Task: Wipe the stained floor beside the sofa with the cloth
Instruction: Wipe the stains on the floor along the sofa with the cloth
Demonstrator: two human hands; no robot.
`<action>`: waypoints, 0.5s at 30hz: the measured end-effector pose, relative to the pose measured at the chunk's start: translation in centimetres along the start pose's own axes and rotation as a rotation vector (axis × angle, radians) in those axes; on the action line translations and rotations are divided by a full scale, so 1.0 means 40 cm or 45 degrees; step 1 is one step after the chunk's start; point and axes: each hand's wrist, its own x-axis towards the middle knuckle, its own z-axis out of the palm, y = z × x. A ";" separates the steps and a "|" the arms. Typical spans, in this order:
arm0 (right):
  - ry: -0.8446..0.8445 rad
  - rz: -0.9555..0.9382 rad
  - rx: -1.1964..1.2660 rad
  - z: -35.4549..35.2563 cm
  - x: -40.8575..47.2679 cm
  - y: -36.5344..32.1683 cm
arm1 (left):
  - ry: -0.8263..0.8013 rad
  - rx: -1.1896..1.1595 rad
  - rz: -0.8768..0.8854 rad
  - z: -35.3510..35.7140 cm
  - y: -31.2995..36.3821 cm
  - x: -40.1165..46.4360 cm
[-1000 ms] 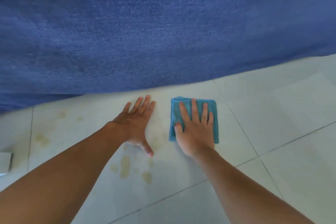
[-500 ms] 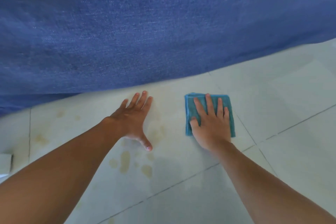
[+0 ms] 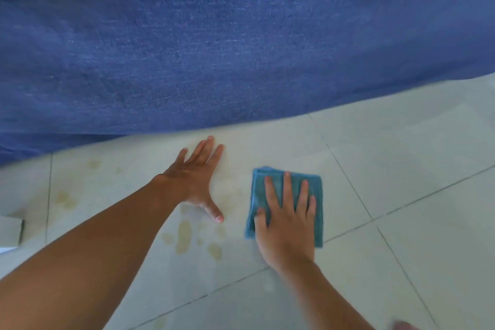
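A folded teal cloth [image 3: 318, 220] lies on the pale tiled floor [image 3: 401, 169] in front of the blue sofa [image 3: 214, 61]. My right hand [image 3: 286, 225] presses flat on the cloth with its fingers spread over it. My left hand [image 3: 192, 182] rests flat on the floor to the left of the cloth, fingers apart and holding nothing. Yellowish-brown stains [image 3: 184, 236] mark the tile just below my left hand. More stains [image 3: 64, 198] lie further left, near the sofa's edge.
The sofa's front runs across the whole upper half of the view, close above both hands. A white object [image 3: 10, 230] sits at the left edge of the floor. Grout lines cross the tiles to the right.
My right hand slid the cloth to the right, then back left and nearer to me. My left hand stayed planted in the same spot.
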 end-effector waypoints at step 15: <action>-0.040 0.067 -0.086 -0.031 0.017 0.119 | -0.010 0.004 0.156 -0.029 -0.064 -0.078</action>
